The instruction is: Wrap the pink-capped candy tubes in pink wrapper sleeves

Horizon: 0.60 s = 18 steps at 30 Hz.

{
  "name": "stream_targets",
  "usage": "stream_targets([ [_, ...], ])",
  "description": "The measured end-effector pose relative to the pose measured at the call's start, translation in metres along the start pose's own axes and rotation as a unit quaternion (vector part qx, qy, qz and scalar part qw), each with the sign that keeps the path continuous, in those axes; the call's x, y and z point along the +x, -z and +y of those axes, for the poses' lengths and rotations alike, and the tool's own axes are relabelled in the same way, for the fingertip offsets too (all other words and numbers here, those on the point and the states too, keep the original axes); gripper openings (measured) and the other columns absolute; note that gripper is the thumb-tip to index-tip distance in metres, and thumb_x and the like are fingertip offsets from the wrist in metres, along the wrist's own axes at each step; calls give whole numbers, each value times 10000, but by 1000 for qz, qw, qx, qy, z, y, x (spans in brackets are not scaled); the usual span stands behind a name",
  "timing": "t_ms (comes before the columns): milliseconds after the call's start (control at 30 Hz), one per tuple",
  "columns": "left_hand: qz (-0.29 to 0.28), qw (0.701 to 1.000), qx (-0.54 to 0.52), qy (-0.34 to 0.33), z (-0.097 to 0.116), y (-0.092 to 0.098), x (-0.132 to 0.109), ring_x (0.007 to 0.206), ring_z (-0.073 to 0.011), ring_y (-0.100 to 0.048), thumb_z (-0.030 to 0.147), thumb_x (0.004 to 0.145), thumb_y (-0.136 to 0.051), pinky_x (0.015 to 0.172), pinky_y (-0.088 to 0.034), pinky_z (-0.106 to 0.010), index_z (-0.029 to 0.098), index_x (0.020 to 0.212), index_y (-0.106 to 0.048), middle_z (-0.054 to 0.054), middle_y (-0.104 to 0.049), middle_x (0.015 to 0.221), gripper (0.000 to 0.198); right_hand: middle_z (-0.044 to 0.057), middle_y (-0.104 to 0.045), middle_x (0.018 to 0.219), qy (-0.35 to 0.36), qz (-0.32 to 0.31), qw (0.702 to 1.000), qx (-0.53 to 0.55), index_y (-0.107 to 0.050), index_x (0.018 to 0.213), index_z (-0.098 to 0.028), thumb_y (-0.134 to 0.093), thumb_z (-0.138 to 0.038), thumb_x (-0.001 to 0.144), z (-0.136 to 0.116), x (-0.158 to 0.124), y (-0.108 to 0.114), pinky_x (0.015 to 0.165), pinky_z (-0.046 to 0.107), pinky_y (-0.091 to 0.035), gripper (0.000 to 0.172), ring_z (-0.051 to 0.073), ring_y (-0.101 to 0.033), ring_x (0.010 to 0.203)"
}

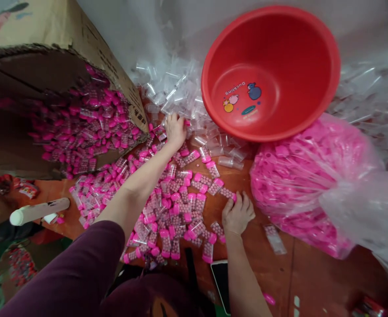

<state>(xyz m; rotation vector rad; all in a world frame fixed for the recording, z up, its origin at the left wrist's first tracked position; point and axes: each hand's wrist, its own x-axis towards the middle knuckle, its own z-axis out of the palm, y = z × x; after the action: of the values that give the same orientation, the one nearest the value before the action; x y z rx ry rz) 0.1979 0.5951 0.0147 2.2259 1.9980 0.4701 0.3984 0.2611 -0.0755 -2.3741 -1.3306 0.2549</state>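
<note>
Small clear bottles of pink beads with pink caps (181,207) lie in a wide pile on the reddish-brown table (280,273). Over the far edge of that pile reaches my left hand (176,128), fingers bent together beside a pink cap; what they hold, if anything, is hidden. At the pile's right side, my right hand (237,213) has its thumb and fingers closed around the pink-capped end of one filled bottle (227,193). Empty clear bottles (184,92) are heaped just beyond my left hand.
A cardboard box (98,48) on its side spills filled bottles at the left. A red basin (269,127) stands at the back right, by a clear bag of pink caps (299,185). A phone (221,281) and white-capped bottle (40,211) lie nearer. A person's arm shows far left.
</note>
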Motion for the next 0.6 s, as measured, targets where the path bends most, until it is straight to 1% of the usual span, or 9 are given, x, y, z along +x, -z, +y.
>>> stream_targets([
  [100, 29, 998, -59, 12, -9, 3, -14, 1280, -369, -582, 185, 963, -648, 1139, -434, -551, 182, 1058, -769, -159, -718, 1279, 153, 242, -661, 1472, -4, 0, 1000, 4, -678, 1378, -163, -415, -415, 1058, 0, 0, -1, 1057, 621, -443, 485, 399, -597, 1342],
  [167, 48, 989, -135, 42, -12, 4, -27, 1185, -325, -640, 185, 969, -655, 1100, -470, -493, 170, 1010, -769, -138, -767, 1168, 122, 249, -653, 1479, -7, -6, 1000, 4, -676, 1377, -151, -410, -417, 1060, -1, 0, -2, 1065, 623, -433, 492, 402, -588, 1349],
  [233, 45, 965, -241, 89, -11, 1, -43, 1005, -256, -699, 155, 970, -636, 983, -532, -400, 155, 973, -766, -102, -791, 1013, 130, 251, -641, 1495, -12, -11, 1000, 3, -675, 1376, -139, -398, -422, 1064, -3, -1, -2, 1079, 620, -421, 504, 403, -574, 1361],
  [300, 16, 930, -342, 133, -2, -5, -65, 850, -199, -712, 144, 968, -625, 854, -555, -324, 148, 946, -763, -63, -786, 899, 140, 251, -627, 1511, -16, -16, 1000, 2, -672, 1380, -131, -389, -425, 1067, -5, -2, -2, 1092, 615, -412, 514, 401, -559, 1374],
  [367, -18, 906, -398, 145, 15, -11, -92, 817, -175, -721, 135, 955, -636, 811, -557, -292, 152, 931, -765, -40, -788, 870, 132, 254, -614, 1522, -20, -25, 999, 1, -664, 1390, -129, -386, -421, 1068, -6, -2, -2, 1101, 613, -405, 516, 396, -544, 1388],
  [400, -34, 902, -407, 136, 26, -14, -106, 835, -172, -730, 125, 950, -641, 822, -560, -290, 156, 934, -770, -36, -794, 882, 134, 255, -608, 1526, -22, -31, 999, 0, -659, 1398, -130, -387, -417, 1069, -7, -3, -2, 1105, 612, -401, 515, 393, -537, 1394],
  [500, -93, 917, -382, 64, 65, -18, -149, 906, -184, -750, 113, 953, -650, 877, -568, -315, 172, 974, -790, -51, -818, 966, 153, 256, -598, 1535, -26, -41, 999, -5, -645, 1412, -126, -383, -405, 1070, -8, -4, 0, 1115, 612, -394, 513, 389, -522, 1406],
  [600, -148, 944, -292, -37, 104, -20, -180, 920, -221, -733, 151, 973, -659, 909, -558, -370, 174, 933, -796, -82, -811, 953, 144, 254, -592, 1539, -30, -46, 998, -12, -639, 1411, -112, -390, -384, 1061, -10, -3, 1, 1131, 612, -388, 509, 391, -512, 1418],
])
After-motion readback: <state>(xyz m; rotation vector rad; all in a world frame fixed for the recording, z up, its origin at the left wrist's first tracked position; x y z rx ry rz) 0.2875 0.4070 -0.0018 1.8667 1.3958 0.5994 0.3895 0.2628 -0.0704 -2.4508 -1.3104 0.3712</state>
